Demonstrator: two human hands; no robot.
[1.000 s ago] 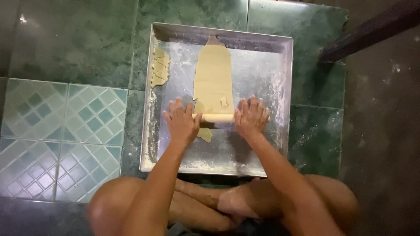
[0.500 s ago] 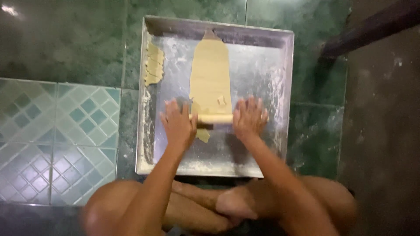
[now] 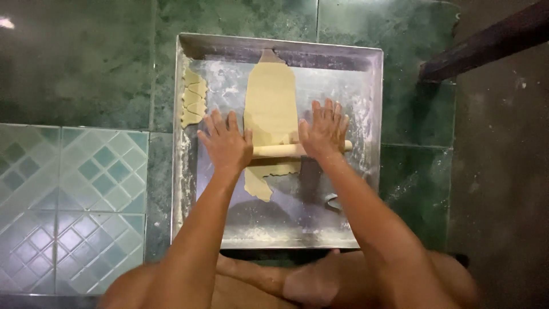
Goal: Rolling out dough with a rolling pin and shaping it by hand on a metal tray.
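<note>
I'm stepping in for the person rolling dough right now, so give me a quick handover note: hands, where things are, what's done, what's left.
Left hand: flat, palm down on the left end of the rolling pin.
Right hand: flat on the pin's right end.
Things: the pin lies across a long dough strip in a floured metal tray on the tiled floor.
Done: the strip is rolled thin beyond the pin; cut dough pieces are stacked at the tray's left edge.
Left: the ragged dough end near the person looks unfinished; a small metal cutter lies unused.

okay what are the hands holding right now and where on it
Nothing is gripped. Both palms press flat on a rolling pin: left hand on its left end, right hand near its right end, over the dough.
</note>
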